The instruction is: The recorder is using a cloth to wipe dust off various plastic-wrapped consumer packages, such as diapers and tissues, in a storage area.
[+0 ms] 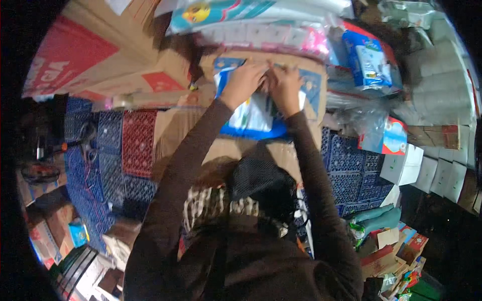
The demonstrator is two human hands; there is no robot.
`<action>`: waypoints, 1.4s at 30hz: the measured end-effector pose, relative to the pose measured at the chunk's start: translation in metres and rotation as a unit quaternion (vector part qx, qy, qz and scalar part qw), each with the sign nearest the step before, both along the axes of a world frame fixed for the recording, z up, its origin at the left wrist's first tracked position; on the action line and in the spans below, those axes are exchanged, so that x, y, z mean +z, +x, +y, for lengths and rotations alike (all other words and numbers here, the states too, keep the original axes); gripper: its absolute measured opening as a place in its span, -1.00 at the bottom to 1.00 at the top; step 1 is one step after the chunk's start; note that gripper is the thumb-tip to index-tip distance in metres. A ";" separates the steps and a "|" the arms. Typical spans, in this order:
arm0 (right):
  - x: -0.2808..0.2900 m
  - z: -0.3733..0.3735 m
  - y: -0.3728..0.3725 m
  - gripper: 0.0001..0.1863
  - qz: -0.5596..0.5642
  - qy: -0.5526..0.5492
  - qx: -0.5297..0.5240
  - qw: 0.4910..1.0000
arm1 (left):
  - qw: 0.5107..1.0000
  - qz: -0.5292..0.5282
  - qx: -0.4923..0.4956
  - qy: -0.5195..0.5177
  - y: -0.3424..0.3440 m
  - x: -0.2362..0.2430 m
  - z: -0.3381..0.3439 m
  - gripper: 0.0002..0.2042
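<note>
Both my arms in dark brown sleeves reach up to a blue and white plastic package (251,118) that lies inside an open cardboard box (311,80). My left hand (242,83) rests on the upper left part of the package. My right hand (284,85) grips its upper edge right beside the left hand. The two hands nearly touch. What the fingertips pinch is hidden under the hands.
Cardboard boxes with red print (75,55) stack at the upper left. Blue and red plastic crates (115,145) stand left, more blue crates (351,170) right. Wrapped packs (261,20) lie above the box, blue bags (369,60) upper right, small white boxes (432,170) at right.
</note>
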State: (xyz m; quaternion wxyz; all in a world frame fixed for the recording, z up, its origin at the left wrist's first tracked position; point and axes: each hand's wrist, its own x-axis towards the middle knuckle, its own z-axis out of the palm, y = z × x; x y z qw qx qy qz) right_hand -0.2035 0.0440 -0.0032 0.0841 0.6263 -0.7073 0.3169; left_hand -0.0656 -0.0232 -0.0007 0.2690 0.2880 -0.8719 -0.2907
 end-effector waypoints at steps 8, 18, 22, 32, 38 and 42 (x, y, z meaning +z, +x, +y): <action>0.004 0.122 0.032 -0.11 -0.164 0.082 -0.096 0.978 | 0.981 0.101 0.130 0.107 0.069 0.006 0.090 -0.68; 0.010 0.138 0.032 -0.61 -0.480 0.158 -0.120 0.854 | 0.709 0.543 0.059 0.446 0.127 -0.061 0.010 -0.66; 0.040 0.147 0.002 -0.70 -0.513 0.072 -0.201 0.831 | 0.518 0.651 0.062 0.551 0.126 -0.083 0.007 -0.67; 0.094 0.108 -0.182 -0.69 0.102 -0.319 -0.217 0.917 | 0.550 0.534 -0.055 0.640 0.110 -0.170 0.020 -0.77; 0.036 0.031 -0.313 -0.66 -0.402 -0.244 -0.295 0.832 | 0.970 0.119 0.078 0.198 0.109 -0.143 0.029 -0.72; 0.028 0.020 -0.337 -0.56 -0.385 -0.086 -0.271 0.878 | 0.812 0.340 0.054 0.472 0.092 -0.112 0.035 -0.78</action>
